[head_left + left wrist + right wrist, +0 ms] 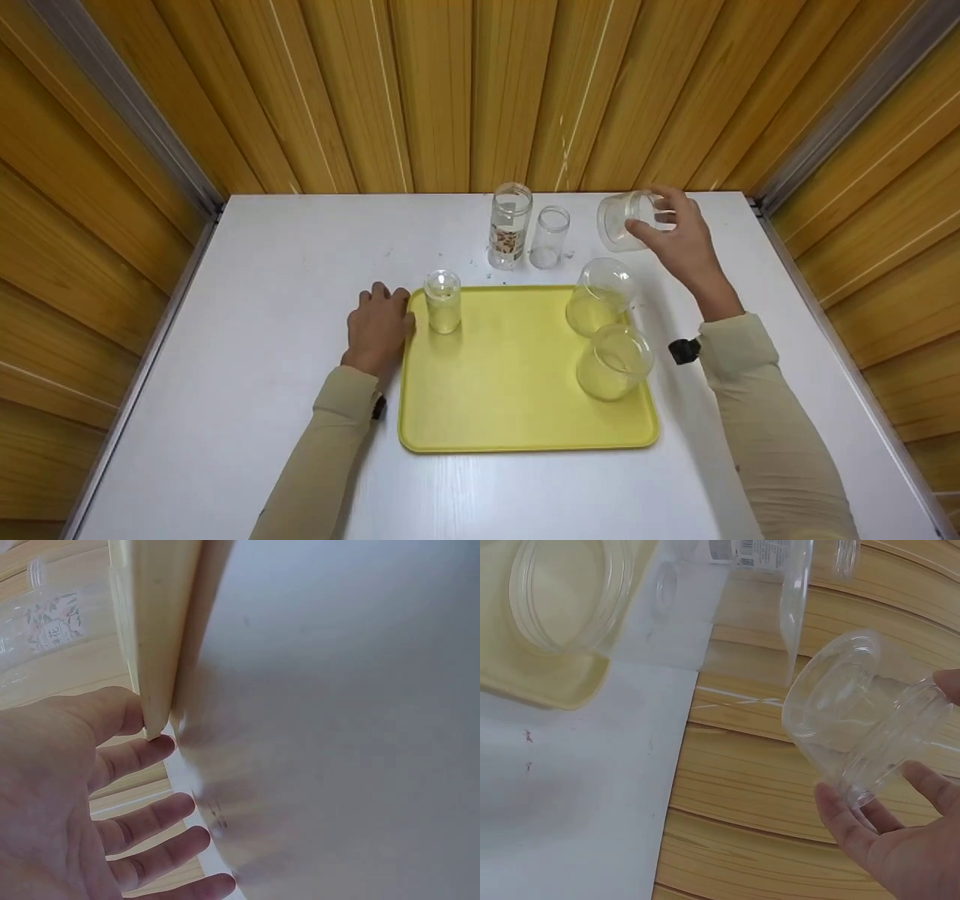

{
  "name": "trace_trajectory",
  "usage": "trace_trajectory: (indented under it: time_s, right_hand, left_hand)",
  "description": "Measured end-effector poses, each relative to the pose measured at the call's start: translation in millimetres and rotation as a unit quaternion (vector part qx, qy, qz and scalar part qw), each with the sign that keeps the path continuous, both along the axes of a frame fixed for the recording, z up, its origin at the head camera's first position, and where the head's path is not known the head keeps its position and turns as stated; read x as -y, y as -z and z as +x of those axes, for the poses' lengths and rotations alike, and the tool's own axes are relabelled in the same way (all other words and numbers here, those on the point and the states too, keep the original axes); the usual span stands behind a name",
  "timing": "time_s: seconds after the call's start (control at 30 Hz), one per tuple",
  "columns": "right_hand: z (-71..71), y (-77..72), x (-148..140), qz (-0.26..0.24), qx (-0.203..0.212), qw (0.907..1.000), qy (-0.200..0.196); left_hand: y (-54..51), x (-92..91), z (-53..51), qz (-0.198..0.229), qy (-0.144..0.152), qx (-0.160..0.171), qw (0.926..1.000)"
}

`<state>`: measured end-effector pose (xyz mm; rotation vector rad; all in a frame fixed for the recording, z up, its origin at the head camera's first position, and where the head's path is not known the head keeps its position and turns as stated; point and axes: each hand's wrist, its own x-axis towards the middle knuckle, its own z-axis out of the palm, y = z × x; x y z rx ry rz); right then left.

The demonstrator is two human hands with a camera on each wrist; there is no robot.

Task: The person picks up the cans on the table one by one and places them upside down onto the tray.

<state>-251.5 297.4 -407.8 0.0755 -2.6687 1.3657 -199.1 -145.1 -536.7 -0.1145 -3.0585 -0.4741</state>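
My right hand (682, 240) grips a clear plastic jar (616, 223) by its mouth end, tilted on its side above the back right of the table. In the right wrist view, the thumb and fingers are around the rim of that jar (840, 705). At the upper left corner of the yellow tray (510, 420), my left hand (375, 330) pinches the edge between thumb and index finger. The left wrist view shows the other fingers spread over the table beside the tray rim (161, 622). A narrow clear jar (444, 311) stands on the tray near this hand.
Two wide clear jars, one behind (596, 300) and one in front (613, 364), stand along the tray's right side. Behind the tray are a tall labelled jar (508, 232) and a smaller clear jar (550, 238). Yellow wood-look panels (435, 90) enclose the white table (225, 360).
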Motion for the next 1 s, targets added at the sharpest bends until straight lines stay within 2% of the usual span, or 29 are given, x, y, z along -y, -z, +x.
trace_trajectory:
  time_s: [0.33,1.0]
  right_hand:
    - [3.5,-2.8,0,-0.059,0.030,0.9977,-0.013]
    - [19.3,-10.9,17,-0.166,0.035,0.9845,-0.044]
  left_hand:
    - [-0.4,0.4,0.2,0.005,0.003,-0.005,1.0000]
    - [1.3,0.4,1.0,0.014,0.000,-0.004,0.9999]
